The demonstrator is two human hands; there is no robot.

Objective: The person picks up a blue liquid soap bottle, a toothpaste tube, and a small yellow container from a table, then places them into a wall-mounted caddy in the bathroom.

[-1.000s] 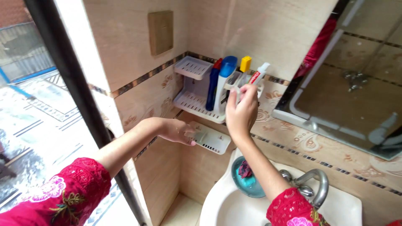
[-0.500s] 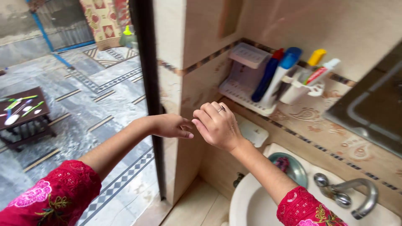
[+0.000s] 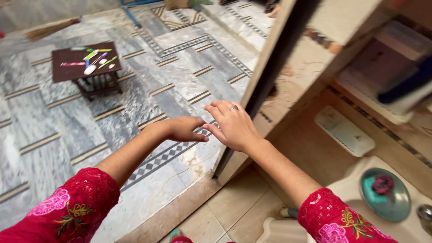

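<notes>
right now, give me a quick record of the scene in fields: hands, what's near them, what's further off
left hand: empty, fingers loosely curled, held out in the air
right hand: empty, ring on one finger, close beside the left hand
near the hands: dark door frame
right side: white wall tray, teal dish on the basin
further off: small brown table on the marble floor

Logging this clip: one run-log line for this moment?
left hand: empty, mid-air | right hand: empty, ringed, beside it | below: marble floor | right: teal dish on washbasin
</notes>
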